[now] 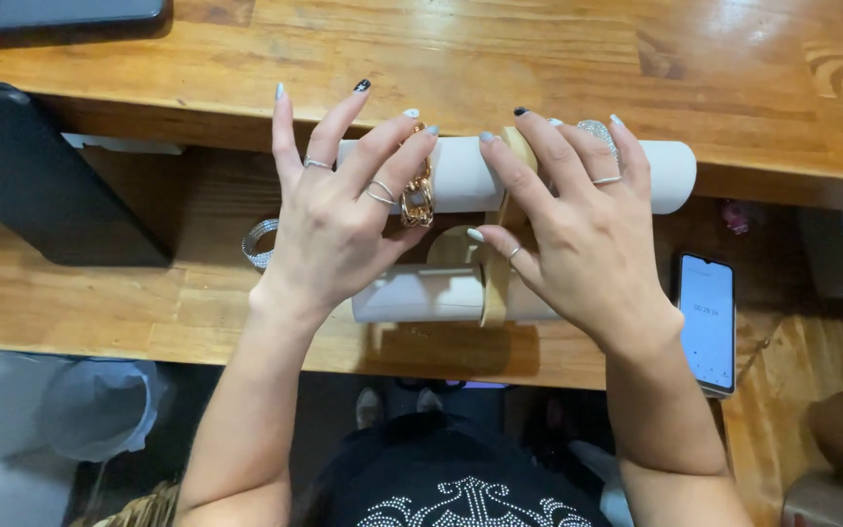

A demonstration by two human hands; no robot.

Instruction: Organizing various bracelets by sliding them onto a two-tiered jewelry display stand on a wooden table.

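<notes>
From the head camera, looking straight down: both hands are on the two-tier bracelet stand (pixel 488 229), a wooden frame carrying two white padded rolls. The left hand (pixel 329 220) has its fingers spread over the left half of the upper roll (pixel 665 174), fingertips pressing a chunky gold chain bracelet (pixel 418 195) that wraps the roll; it pins the chain rather than closing around it. The right hand (pixel 578 234) lies just past the wooden upright, fingers fanned over the upper roll, thumb tucked toward the frame, resting open. Something sparkly (pixel 597 135) peeks between those fingers, maybe a jewelled bangle, hard to tell. The lower roll (pixel 420 294) sits near the front edge of the lower wooden shelf (pixel 100 312). The upper roll's far end juts beyond the right hand with free room around it. A silver rhinestone bangle (pixel 259 242) lies just left of the left wrist, and a phone (pixel 707 322) with a lit screen rests to the right, close to the shelf's front edge. A dark tablet (pixel 41 176) leans at far left.
</notes>
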